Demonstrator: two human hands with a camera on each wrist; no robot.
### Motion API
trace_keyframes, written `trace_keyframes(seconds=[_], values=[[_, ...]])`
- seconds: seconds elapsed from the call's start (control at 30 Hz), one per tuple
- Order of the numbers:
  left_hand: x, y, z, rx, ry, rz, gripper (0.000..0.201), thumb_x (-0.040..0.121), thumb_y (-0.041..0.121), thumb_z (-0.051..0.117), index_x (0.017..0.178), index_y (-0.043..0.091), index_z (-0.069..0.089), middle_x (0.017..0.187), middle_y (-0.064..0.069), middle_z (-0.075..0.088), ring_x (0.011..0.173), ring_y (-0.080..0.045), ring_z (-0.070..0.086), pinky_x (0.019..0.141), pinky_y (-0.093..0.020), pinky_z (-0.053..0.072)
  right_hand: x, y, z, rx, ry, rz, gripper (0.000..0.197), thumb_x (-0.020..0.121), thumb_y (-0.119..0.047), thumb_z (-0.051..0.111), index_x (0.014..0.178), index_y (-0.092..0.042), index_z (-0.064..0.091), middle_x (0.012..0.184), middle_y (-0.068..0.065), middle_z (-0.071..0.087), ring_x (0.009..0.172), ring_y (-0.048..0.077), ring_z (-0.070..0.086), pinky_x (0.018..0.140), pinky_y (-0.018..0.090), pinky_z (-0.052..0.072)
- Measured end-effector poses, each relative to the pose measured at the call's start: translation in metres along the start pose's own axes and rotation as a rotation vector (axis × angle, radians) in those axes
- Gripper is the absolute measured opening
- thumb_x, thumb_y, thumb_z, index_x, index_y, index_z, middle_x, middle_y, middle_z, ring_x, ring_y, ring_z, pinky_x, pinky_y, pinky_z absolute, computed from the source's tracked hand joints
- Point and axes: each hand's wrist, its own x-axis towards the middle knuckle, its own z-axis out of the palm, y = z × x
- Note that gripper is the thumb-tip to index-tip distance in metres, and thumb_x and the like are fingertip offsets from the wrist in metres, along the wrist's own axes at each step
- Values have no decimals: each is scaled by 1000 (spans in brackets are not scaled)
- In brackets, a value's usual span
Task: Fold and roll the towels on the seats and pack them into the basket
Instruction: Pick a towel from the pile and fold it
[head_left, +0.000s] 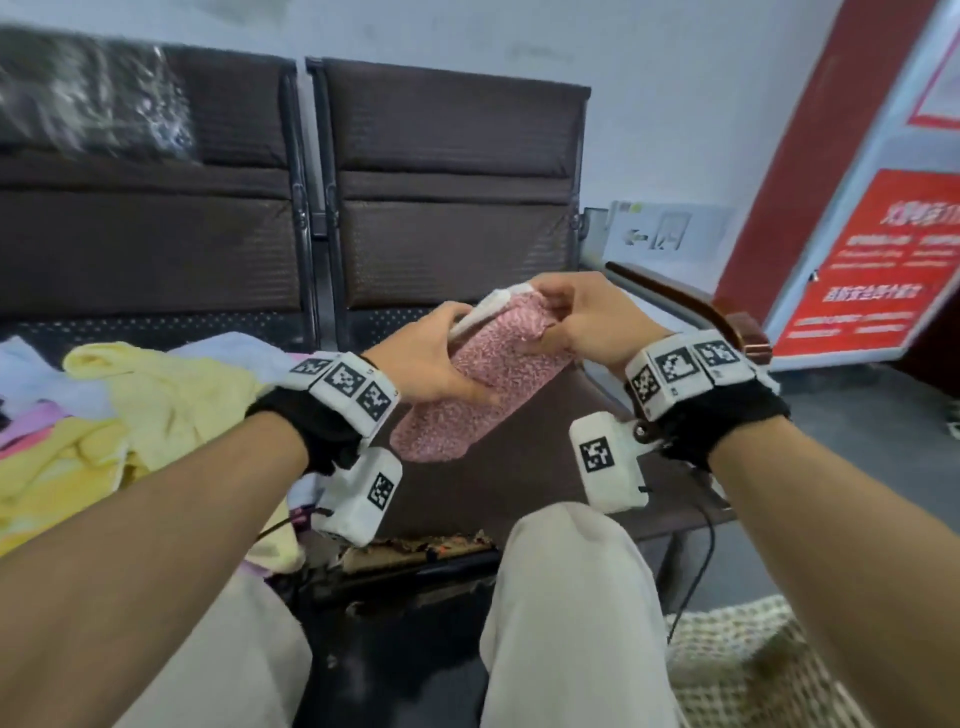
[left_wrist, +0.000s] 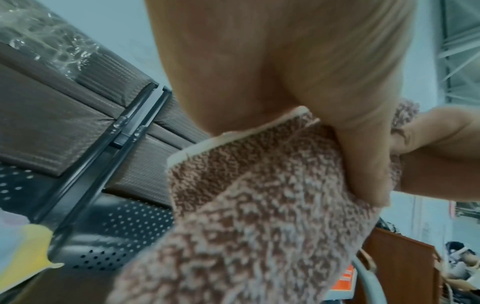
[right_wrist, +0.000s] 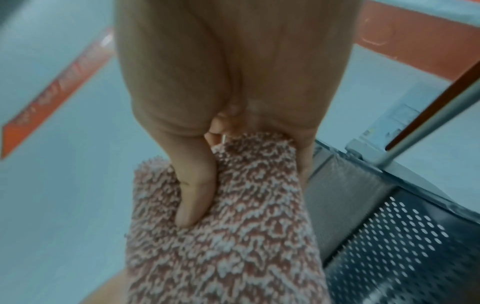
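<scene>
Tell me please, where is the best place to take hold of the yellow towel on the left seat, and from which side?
Probably best to grip the raised fold of the yellow towel at its near right part, coming from above and the right. It lies crumpled over other cloths, so a high ridge can likely be pinched alone. Both hands are busy now: the left hand and right hand hold the pink towel.

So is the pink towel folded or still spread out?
Folded. The pink towel is a narrow, layered strip, held at its top by the left hand and right hand.
</scene>
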Motion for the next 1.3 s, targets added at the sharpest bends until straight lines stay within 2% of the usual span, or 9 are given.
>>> trace_keyframes(seconds=[0.1,0.23,0.43,0.57,0.67,0.8,0.93,1.13,1.3], values=[[-7,29,9,56,-79,31,60,56,50,83,106,31,56,103,12,66,95,-7,63,83,-32,52,-34,-1,-28,56,63,47,36,70,9,73,88,-22,68,76,-12,69,75,1,64,66,18,49],[-5,73,45,204,-178,96,27,74,36,70,93,30,53,95,7,65,83,-8,63,67,-23,48,-93,29,-62,236,305,120,39,73,11,67,99,-18,69,90,-3,71,90,14,66,85,31,51],[15,127,145,142,-439,143,27,79,33,62,103,30,49,95,5,61,85,-11,62,71,-27,49,-195,101,-92,412,549,238,40,76,12,63,100,-20,64,86,-8,73,84,9,68,70,22,52],[23,132,228,169,-655,130,21,84,31,60,100,25,49,92,8,60,80,-3,59,61,-14,46,-264,167,-88,491,656,435,39,74,10,65,100,-20,64,88,-4,74,85,13,69,71,25,52],[24,119,290,261,-749,126,27,88,34,60,107,18,50,102,-2,62,88,-17,61,69,-26,46,-306,216,-74,505,707,597,38,74,14,64,97,-17,63,85,-3,74,81,11,68,69,23,52],[16,92,361,317,-842,100,39,91,37,56,118,11,44,107,-11,61,90,-26,61,71,-33,44,-344,273,-47,440,705,791,34,78,8,66,105,-14,62,91,0,70,86,16,64,73,27,50],[11,69,416,425,-884,54,40,95,25,50,126,4,36,88,-8,54,72,-21,55,60,-30,41,-360,324,-16,223,598,979,27,85,-13,66,111,-18,61,109,4,65,105,25,59,91,37,46],[15,44,458,573,-1009,2,34,98,21,40,126,5,50,124,-13,57,112,-29,55,94,-36,45,-356,383,29,32,325,1181,45,96,-22,53,139,-11,46,137,10,53,128,29,47,103,29,34],[16,25,465,534,-970,30,34,95,20,43,126,13,55,124,-9,59,109,-25,57,89,-35,48,-342,427,51,-27,278,1309,45,96,-21,52,141,-16,43,143,12,46,131,31,43,110,35,32]])
